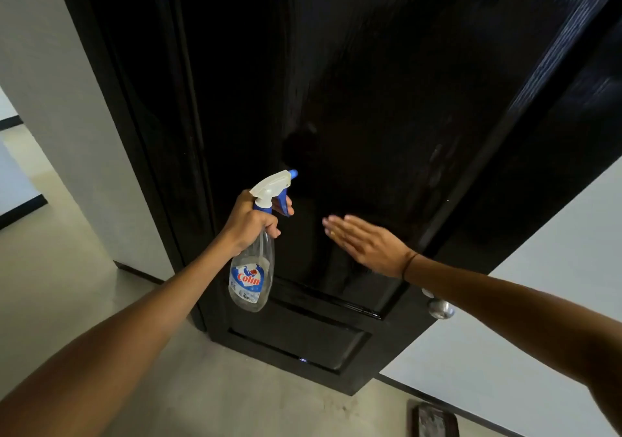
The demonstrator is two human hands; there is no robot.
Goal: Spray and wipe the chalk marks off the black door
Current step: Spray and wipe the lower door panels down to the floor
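Note:
The black door (387,100) fills the middle of the view, glossy, with faint pale smears near its right edge. My left hand (250,223) grips the neck of a clear spray bottle (252,278) with a white and blue trigger head, a finger on the trigger, the nozzle pointed at the door. My right hand (363,243) lies flat with straight fingers against the door panel, just right of the bottle. No cloth is in view.
A round silver door knob (441,308) juts out under my right forearm. White walls flank the black door frame (134,154). The pale floor (235,396) runs below, with a small dark framed object (436,419) lying on it at the bottom right.

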